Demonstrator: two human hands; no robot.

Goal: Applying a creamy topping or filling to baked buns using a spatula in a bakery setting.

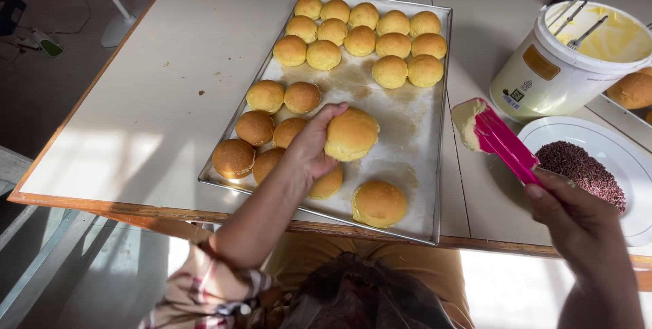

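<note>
Left hand (309,149) curled around a round golden-brown baked bun (351,134), fingers closed on its left side, lifted just above the near part of a rectangular silver metal baking tray (435,166). Tray lying mid-tabletop, reaching to the near edge, loaded with more golden buns (360,33) clustered at its far end and left side; one single bun (379,203) near the tray's near right corner. Right hand (574,217) closed around the handle of a pink plastic spatula (502,140), blade tipped with pale yellow cream, raised over the white tabletop (170,84) right of the tray. White plastic tub of yellow cream (543,74) toward the far right corner; white round plate of chocolate sprinkles (611,149) just nearer.
</note>
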